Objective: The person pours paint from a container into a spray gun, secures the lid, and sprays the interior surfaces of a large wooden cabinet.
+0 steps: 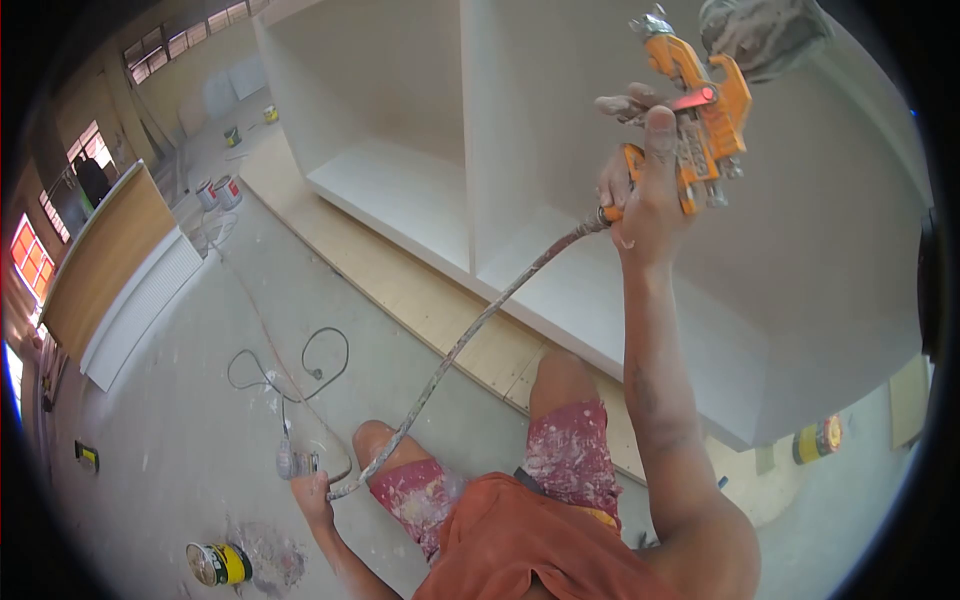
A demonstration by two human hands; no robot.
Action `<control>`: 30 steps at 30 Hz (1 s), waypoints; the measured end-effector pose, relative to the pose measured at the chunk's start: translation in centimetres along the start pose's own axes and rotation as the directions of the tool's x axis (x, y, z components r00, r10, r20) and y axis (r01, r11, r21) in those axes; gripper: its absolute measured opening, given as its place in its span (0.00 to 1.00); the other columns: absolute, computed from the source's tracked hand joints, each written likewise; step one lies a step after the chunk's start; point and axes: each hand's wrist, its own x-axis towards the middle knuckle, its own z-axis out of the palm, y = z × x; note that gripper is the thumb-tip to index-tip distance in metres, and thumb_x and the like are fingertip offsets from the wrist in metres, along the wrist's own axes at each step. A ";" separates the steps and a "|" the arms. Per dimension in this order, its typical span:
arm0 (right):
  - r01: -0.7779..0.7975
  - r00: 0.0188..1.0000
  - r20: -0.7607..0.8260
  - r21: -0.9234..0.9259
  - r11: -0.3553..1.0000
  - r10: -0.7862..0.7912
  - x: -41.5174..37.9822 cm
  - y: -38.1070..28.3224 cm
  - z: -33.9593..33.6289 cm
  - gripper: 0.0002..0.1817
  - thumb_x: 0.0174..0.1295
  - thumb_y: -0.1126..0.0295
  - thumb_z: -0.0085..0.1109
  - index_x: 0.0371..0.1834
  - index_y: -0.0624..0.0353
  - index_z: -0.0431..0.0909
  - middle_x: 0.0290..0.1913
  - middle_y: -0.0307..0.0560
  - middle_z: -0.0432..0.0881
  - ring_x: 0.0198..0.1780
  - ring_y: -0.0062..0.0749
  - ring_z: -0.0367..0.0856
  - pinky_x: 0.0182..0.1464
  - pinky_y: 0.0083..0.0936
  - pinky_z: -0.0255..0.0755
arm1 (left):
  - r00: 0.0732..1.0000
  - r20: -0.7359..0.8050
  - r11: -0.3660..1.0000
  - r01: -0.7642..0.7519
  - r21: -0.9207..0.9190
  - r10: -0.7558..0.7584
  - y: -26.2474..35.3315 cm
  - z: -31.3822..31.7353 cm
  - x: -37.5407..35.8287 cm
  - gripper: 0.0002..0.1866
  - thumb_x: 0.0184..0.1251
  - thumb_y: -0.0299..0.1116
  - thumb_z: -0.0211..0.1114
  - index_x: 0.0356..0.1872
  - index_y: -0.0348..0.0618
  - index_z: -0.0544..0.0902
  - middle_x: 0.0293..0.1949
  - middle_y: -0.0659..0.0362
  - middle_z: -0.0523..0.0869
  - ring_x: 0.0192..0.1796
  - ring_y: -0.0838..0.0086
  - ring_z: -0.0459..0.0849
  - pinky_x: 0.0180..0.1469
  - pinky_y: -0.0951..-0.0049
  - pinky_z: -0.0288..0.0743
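Note:
My right hand is raised in front of the white cabinet, closed around the handle of an orange spray gun. A grey, smeared cup shows at the gun's upper end. A paint-spattered hose runs from the handle down across my knees to my left hand. That left hand, low at the left, is closed on the hose. Just beyond it a grey corded tool, seemingly a sander, lies on the floor. The white cabinet has an upright divider and open compartments.
Wooden boards lie under the cabinet's front edge. Paint cans stand about: a yellow-black one, another at the right, and two grey-red ones. A looped cord crosses the floor. A curved wood-and-white counter stands left.

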 end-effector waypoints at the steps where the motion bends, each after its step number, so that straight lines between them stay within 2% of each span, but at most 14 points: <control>1: 0.020 1.000 -0.010 0.002 1.000 -0.020 0.1 0.1 -0.4 0.22 0.74 0.53 0.57 0.51 0.66 0.77 0.37 0.50 0.84 0.13 0.13 0.61 0.15 0.15 0.58 | 0.998 0.019 0.998 0.058 -0.007 -0.058 0.0 -0.2 -0.2 0.27 0.66 0.40 0.66 0.12 0.40 0.64 0.12 0.64 0.61 0.18 0.77 0.56 0.25 0.68 0.49; 6: 0.035 0.998 -0.042 -0.046 0.998 -0.037 0.1 -0.9 -0.9 0.23 0.74 0.53 0.57 0.51 0.68 0.76 0.38 0.51 0.84 0.12 0.14 0.60 0.14 0.14 0.56 | 0.987 0.086 0.991 0.136 0.007 -0.136 -1.3 -0.9 -0.5 0.27 0.67 0.38 0.65 0.11 0.42 0.64 0.12 0.66 0.62 0.18 0.80 0.56 0.23 0.69 0.47; 8: -0.028 0.999 0.031 -0.008 1.000 0.029 0.1 -0.4 -2.0 0.23 0.72 0.51 0.60 0.52 0.62 0.77 0.33 0.40 0.82 0.13 0.11 0.61 0.15 0.14 0.56 | 0.970 0.146 0.981 0.193 0.038 -0.196 -2.4 -1.3 -0.2 0.27 0.68 0.39 0.66 0.11 0.42 0.64 0.12 0.66 0.62 0.18 0.80 0.57 0.23 0.69 0.47; 9: -0.030 0.999 0.019 -0.015 0.999 0.030 -0.3 -0.1 -2.9 0.23 0.72 0.51 0.60 0.52 0.62 0.77 0.33 0.40 0.82 0.13 0.11 0.61 0.15 0.14 0.56 | 0.948 0.191 0.967 0.241 0.088 -0.253 -2.0 -1.2 -0.1 0.28 0.68 0.40 0.66 0.10 0.42 0.64 0.12 0.66 0.63 0.18 0.81 0.58 0.23 0.68 0.47; 11: -0.237 0.963 0.089 -0.155 0.959 0.253 -1.7 0.0 -5.0 0.17 0.73 0.54 0.59 0.44 0.60 0.78 0.29 0.41 0.80 0.12 0.11 0.60 0.13 0.13 0.54 | 0.923 0.242 0.952 0.273 0.142 -0.301 -1.5 -1.2 0.6 0.29 0.68 0.41 0.67 0.10 0.43 0.64 0.11 0.67 0.63 0.17 0.81 0.59 0.22 0.68 0.48; 12: -0.233 0.966 0.076 -0.156 0.960 0.247 -2.6 -0.3 -6.3 0.17 0.73 0.54 0.59 0.44 0.60 0.78 0.29 0.41 0.80 0.12 0.11 0.60 0.13 0.13 0.54 | 0.902 0.272 0.938 0.292 0.187 -0.335 -1.6 -1.4 0.7 0.28 0.67 0.41 0.68 0.09 0.44 0.66 0.12 0.67 0.65 0.17 0.80 0.61 0.22 0.70 0.49; 14: -0.529 0.807 0.070 -0.358 0.770 0.587 -5.2 -1.5 -8.9 0.16 0.72 0.55 0.59 0.45 0.59 0.79 0.27 0.37 0.79 0.12 0.10 0.59 0.14 0.13 0.53 | 0.880 0.310 0.927 0.299 0.228 -0.360 -1.8 -1.5 1.1 0.28 0.66 0.41 0.69 0.08 0.46 0.68 0.12 0.68 0.67 0.17 0.80 0.62 0.22 0.71 0.50; 16: -0.613 0.680 0.100 -0.465 0.638 0.726 -6.7 -2.7 -10.6 0.17 0.71 0.55 0.59 0.46 0.60 0.80 0.26 0.36 0.78 0.13 0.11 0.59 0.14 0.15 0.52 | 0.903 0.285 0.937 0.260 0.234 -0.322 -2.0 -0.8 1.1 0.29 0.66 0.42 0.69 0.08 0.46 0.66 0.11 0.68 0.66 0.17 0.80 0.62 0.22 0.70 0.50; 17: -0.615 0.683 0.090 -0.464 0.637 0.725 -7.6 -3.0 -11.3 0.17 0.71 0.55 0.59 0.46 0.60 0.80 0.26 0.36 0.78 0.13 0.11 0.59 0.14 0.15 0.52 | 0.901 0.295 0.938 0.256 0.234 -0.319 -1.9 -0.5 1.1 0.29 0.66 0.42 0.69 0.08 0.46 0.66 0.11 0.68 0.66 0.17 0.80 0.62 0.22 0.70 0.50; 19: -0.691 0.540 -0.016 -0.580 0.432 0.842 -9.3 -2.0 -12.8 0.21 0.69 0.52 0.61 0.52 0.58 0.83 0.21 0.31 0.73 0.15 0.13 0.61 0.19 0.17 0.57 | 0.926 0.265 0.957 0.228 0.178 -0.270 -1.7 0.2 1.2 0.29 0.67 0.41 0.67 0.08 0.45 0.66 0.11 0.67 0.66 0.17 0.79 0.61 0.23 0.70 0.51; 22: -0.724 0.523 -0.075 -0.564 0.397 0.849 -11.2 0.6 -15.2 0.22 0.69 0.48 0.60 0.45 0.58 0.84 0.18 0.30 0.69 0.16 0.15 0.61 0.20 0.20 0.57 | 0.962 0.196 0.976 0.162 0.143 -0.189 -3.6 0.4 0.8 0.30 0.70 0.43 0.66 0.08 0.42 0.68 0.11 0.66 0.67 0.16 0.80 0.62 0.21 0.71 0.53; 25: -0.714 0.512 -0.123 -0.611 0.342 0.850 -11.6 3.2 -16.4 0.21 0.69 0.48 0.59 0.35 0.57 0.82 0.17 0.29 0.66 0.16 0.15 0.60 0.20 0.21 0.55 | 0.961 0.187 0.972 0.176 0.157 -0.204 -2.1 0.9 0.6 0.29 0.71 0.41 0.64 0.10 0.41 0.68 0.11 0.65 0.67 0.17 0.80 0.61 0.22 0.69 0.52; 28: -0.745 0.430 -0.113 -0.605 0.281 0.896 -11.4 5.0 -17.2 0.22 0.69 0.48 0.59 0.28 0.57 0.78 0.17 0.29 0.66 0.16 0.16 0.58 0.20 0.22 0.54 | 0.963 0.159 0.959 0.178 0.220 -0.215 -1.6 0.3 -0.5 0.28 0.72 0.39 0.63 0.11 0.40 0.66 0.11 0.64 0.65 0.16 0.79 0.60 0.22 0.68 0.50; 30: -0.715 0.441 -0.094 -0.637 0.286 0.893 -11.5 6.7 -17.8 0.22 0.69 0.48 0.59 0.27 0.56 0.77 0.17 0.29 0.65 0.16 0.15 0.58 0.19 0.21 0.54 | 0.973 0.113 0.956 0.172 0.238 -0.203 -0.4 0.4 -1.3 0.28 0.71 0.38 0.63 0.11 0.40 0.66 0.11 0.64 0.64 0.16 0.79 0.59 0.22 0.68 0.49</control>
